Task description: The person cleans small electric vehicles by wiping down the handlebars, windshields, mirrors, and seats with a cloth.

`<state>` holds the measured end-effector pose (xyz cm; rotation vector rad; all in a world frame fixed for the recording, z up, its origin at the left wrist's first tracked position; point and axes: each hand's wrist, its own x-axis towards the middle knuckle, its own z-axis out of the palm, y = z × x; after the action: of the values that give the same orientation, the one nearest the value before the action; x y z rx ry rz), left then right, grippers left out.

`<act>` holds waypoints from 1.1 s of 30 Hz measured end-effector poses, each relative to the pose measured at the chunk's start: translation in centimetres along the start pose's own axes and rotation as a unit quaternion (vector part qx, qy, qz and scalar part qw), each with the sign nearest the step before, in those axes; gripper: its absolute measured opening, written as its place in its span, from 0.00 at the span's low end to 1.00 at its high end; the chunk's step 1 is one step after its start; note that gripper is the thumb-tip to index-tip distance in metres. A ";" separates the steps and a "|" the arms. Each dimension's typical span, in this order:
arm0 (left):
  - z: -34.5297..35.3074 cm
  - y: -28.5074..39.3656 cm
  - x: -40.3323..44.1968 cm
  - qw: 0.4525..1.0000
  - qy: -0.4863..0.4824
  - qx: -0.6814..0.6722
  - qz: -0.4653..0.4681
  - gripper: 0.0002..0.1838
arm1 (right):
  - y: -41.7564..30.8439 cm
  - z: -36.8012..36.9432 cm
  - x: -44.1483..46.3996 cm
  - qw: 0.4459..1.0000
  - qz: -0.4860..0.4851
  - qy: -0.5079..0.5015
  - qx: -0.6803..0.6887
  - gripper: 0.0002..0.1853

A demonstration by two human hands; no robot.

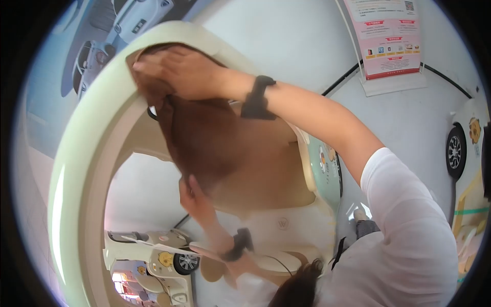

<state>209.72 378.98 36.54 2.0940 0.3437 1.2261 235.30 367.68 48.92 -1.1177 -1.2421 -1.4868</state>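
Note:
A dark brown cloth hangs down from the upper corner of a pale green, curved car frame. My right hand holds the top of the cloth against this frame, its fingers bent over the fabric. A black band is round the right wrist. Lower down, my left hand is blurred, with its thumb up and its fingers closed at the cloth's lower edge. It wears a dark band too. A tan panel lies behind the cloth.
Through the frame's opening, a small white vehicle with a black wheel shows. Another small vehicle's wheel is at the right. A pink sign stands on the grey floor. Car pictures cover the upper-left wall.

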 end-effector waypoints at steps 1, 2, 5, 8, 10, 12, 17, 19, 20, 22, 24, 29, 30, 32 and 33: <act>2.4 -0.8 1.0 1.000 -0.015 0.004 -0.022 0.15 | 1.6 0.1 -1.6 1.000 0.008 0.005 -0.003 0.37; 4.6 -1.7 1.7 0.998 -0.032 0.009 -0.047 0.14 | 3.0 0.3 -3.2 1.000 0.020 0.009 -0.005 0.37; 9.7 -4.7 3.0 0.982 -0.094 0.090 -0.140 0.16 | 7.6 1.8 -9.0 0.997 0.072 0.039 -0.009 0.34; 14.5 -9.7 2.9 0.984 -0.083 0.153 -0.048 0.16 | 9.1 2.6 -11.8 0.994 0.078 0.077 -0.005 0.37; 17.9 -9.6 2.5 0.982 -0.079 0.170 -0.020 0.16 | 9.3 3.2 -12.2 0.993 0.077 0.083 -0.022 0.37; 19.9 -8.5 1.7 0.978 -0.092 0.185 -0.018 0.16 | 9.0 3.7 -13.7 0.991 0.106 0.067 -0.042 0.33; 23.6 -11.4 -2.7 0.958 -0.163 0.235 0.020 0.16 | 7.8 1.5 -20.5 0.987 0.138 -0.013 -0.076 0.31; 24.3 -12.6 -4.7 0.933 -0.195 0.302 -0.016 0.15 | 7.2 0.4 -23.7 0.984 0.154 -0.065 -0.057 0.33; 24.3 -13.4 -5.8 0.927 -0.211 0.309 -0.032 0.15 | 6.7 0.2 -25.2 0.980 0.173 -0.080 -0.059 0.34; 24.1 -13.7 -8.3 0.913 -0.241 0.322 -0.065 0.14 | 5.4 -0.9 -27.5 0.970 0.210 -0.110 -0.060 0.36; 23.5 -14.2 -10.8 0.877 -0.296 0.373 -0.069 0.14 | 3.7 -2.0 -29.9 0.948 0.265 -0.167 -0.064 0.39; 21.3 -17.2 -19.5 0.835 -0.380 0.385 -0.103 0.10 | -2.8 -5.5 -38.8 0.882 0.388 -0.254 -0.086 0.46; 20.5 -17.7 -21.6 0.837 -0.390 0.372 -0.098 0.11 | -4.7 -6.2 -40.3 0.864 0.420 -0.264 -0.088 0.47; 19.3 -19.0 -26.3 0.876 -0.342 0.335 -0.058 0.10 | -7.4 -7.0 -41.8 0.835 0.472 -0.269 -0.082 0.47; 18.5 -19.0 -27.8 0.892 -0.318 0.318 -0.036 0.10 | -8.9 -7.0 -42.0 0.823 0.498 -0.264 -0.071 0.47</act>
<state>212.89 370.43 -0.75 2.8583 0.5556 0.3245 234.94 364.85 5.54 -1.9589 -0.6312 -0.4630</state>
